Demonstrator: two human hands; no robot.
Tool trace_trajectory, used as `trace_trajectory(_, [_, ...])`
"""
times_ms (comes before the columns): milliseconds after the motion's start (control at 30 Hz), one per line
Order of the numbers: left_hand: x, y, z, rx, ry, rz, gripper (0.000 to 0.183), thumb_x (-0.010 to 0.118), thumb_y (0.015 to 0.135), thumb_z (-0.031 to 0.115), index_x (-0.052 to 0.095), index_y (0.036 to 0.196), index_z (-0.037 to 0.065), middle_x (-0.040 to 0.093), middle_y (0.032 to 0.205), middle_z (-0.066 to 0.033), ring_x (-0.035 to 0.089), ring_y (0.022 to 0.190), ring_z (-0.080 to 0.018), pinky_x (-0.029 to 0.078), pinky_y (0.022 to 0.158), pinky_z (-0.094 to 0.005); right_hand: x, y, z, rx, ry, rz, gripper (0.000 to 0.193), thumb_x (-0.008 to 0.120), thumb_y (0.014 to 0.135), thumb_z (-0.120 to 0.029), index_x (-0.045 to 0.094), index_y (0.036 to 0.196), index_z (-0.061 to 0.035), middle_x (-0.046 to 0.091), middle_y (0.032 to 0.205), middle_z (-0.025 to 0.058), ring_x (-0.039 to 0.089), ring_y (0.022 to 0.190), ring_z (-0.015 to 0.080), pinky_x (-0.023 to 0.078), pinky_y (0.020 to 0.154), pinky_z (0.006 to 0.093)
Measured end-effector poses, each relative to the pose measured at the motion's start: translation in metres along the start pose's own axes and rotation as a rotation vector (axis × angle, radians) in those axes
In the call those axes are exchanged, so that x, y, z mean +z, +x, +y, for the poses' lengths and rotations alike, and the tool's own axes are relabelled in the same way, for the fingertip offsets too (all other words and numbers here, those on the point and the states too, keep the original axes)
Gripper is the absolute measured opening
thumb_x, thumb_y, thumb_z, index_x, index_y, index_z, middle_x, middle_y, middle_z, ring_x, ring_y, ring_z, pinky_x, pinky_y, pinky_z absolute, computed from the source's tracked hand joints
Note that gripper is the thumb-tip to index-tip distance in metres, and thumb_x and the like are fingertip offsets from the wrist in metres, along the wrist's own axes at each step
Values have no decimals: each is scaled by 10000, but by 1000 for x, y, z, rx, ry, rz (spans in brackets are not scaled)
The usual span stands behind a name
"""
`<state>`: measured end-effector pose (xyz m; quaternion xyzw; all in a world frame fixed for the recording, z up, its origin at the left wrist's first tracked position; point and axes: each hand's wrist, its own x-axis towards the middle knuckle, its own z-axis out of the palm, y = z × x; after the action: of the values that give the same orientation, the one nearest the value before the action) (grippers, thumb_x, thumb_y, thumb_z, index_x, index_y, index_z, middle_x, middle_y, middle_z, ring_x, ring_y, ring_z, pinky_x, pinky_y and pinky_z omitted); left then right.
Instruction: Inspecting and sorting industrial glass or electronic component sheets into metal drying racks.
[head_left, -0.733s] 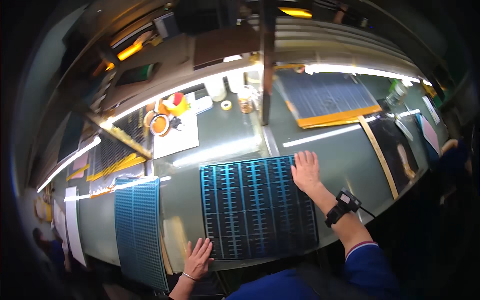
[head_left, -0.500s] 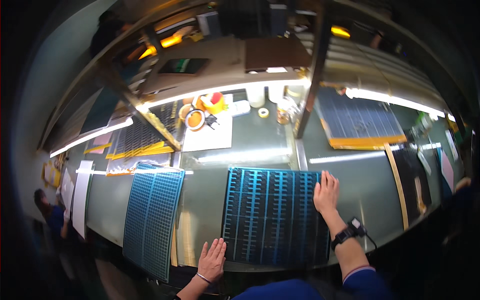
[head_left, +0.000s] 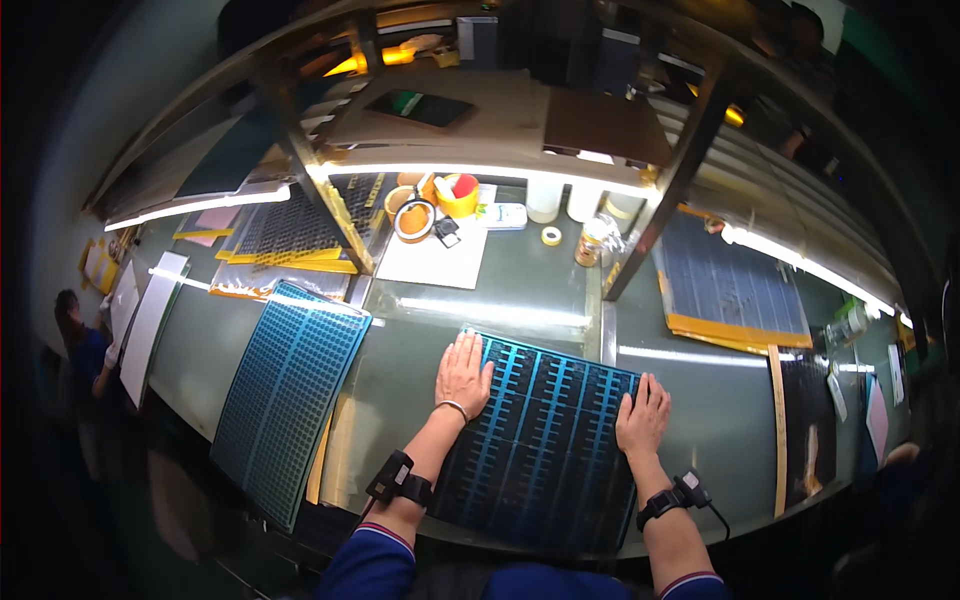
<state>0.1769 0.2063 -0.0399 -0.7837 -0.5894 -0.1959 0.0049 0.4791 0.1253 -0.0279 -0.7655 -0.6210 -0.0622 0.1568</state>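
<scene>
In front of me a dark sheet with blue comb-like strips point(head_left: 545, 440) lies on the grey-green tabletop point(head_left: 400, 400). My left hand point(head_left: 464, 378) rests along the sheet's far left corner, fingers stretched out. At the far right corner, my right hand point(head_left: 643, 412) lies on the edge with its fingers extended. Neither hand is closed round anything. To the left stands a blue perforated sheet point(head_left: 290, 390) with a dense grid of small holes, apart from both hands.
A wooden strip point(head_left: 320, 460) sits under the perforated sheet. Behind are a white paper point(head_left: 430, 260), a tape roll point(head_left: 551, 236) and a jar point(head_left: 590, 245). Steel posts point(head_left: 675, 170) hold a shelf. Sheets with yellow edges point(head_left: 735, 285) lie right; a person point(head_left: 90, 345) works far left.
My left hand has moved from the sheet's near left side up to its far left corner. My right hand stays at the far right corner. The view has shifted and tilted.
</scene>
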Motion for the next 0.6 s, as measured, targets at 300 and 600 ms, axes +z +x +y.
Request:
trace_trajectory(300, [-11,0,3,-1,-76,82,469,489,818,247,448,1197,-26,410,1287,-174,355,1215,-289,258,1011,-384,-59,-104,45,-75,271,-335,1042,548,604,-734,237,1369,-99,101,1402,232,111,1288,434,90,1053,520])
trace_trajectory(600, [0,-14,-1,-6,-122,41,523,480,799,260,421,1219,-46,359,1325,-190,305,1248,-293,205,1037,-388,-105,-214,60,-62,328,-320,962,714,556,-563,342,1337,-143,147,1418,203,102,1313,379,81,1054,524])
